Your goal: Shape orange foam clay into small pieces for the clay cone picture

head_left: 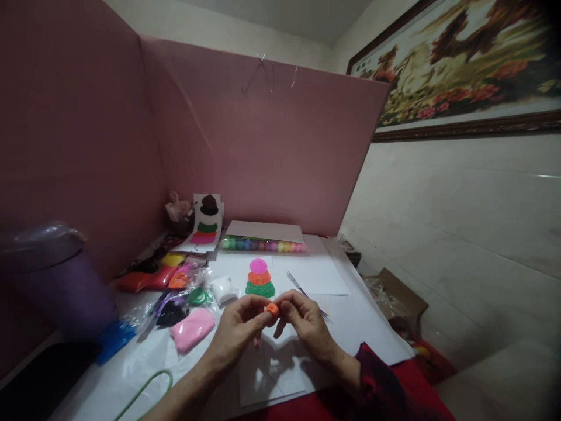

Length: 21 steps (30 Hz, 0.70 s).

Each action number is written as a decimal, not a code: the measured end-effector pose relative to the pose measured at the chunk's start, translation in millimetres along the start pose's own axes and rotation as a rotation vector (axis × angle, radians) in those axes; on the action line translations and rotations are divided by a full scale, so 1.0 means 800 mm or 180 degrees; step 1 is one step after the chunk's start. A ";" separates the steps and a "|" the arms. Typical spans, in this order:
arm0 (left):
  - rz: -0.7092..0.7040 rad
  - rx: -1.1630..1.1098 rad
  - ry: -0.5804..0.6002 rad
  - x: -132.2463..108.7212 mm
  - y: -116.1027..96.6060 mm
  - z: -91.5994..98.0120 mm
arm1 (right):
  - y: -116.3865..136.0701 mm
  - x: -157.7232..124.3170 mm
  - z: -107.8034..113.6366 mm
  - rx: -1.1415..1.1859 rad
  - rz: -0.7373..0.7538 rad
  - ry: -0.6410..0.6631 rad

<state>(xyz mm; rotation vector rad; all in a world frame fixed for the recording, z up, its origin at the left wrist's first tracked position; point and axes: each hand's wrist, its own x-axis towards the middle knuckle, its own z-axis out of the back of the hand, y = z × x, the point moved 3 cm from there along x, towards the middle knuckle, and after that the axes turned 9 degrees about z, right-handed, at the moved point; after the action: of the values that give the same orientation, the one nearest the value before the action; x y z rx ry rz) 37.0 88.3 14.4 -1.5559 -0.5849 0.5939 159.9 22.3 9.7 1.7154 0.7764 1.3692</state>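
Between the fingertips of both hands is a small lump of orange modelling clay [272, 309]. My left hand [242, 328] pinches it from the left with thumb and forefinger. From the right, my right hand [305, 323] holds its other side, fingers bent. Just beyond the hands lies a stacked clay shape [259, 278] on white paper, pink on top, orange in the middle and green below. A thin pen-like tool [297, 282] lies to its right, partly hidden behind my right hand.
Clay packets in several colours, including pink [193, 330] and white [223, 290], lie at the left. A purple lidded container [56, 286] stands at far left. A row of coloured clay pots [263, 244] sits at the back. An open cardboard box [401, 298] is at the right.
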 end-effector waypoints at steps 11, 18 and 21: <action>0.0014 -0.0282 0.0113 0.004 0.007 0.003 | 0.006 -0.007 -0.001 -0.0764 0.0254 -0.0018; -0.0088 -0.0224 0.0048 0.003 0.003 0.002 | 0.016 -0.008 -0.004 -0.1330 0.0423 0.0125; -0.0077 -0.0324 -0.0049 0.004 0.004 0.004 | 0.011 -0.005 -0.001 -0.0983 0.0211 -0.0180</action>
<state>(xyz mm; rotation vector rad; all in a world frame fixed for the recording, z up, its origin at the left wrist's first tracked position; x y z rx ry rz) 37.4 92.6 11.0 -1.6386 -0.6535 0.5655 158.3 14.4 15.6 1.5395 0.4522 1.3977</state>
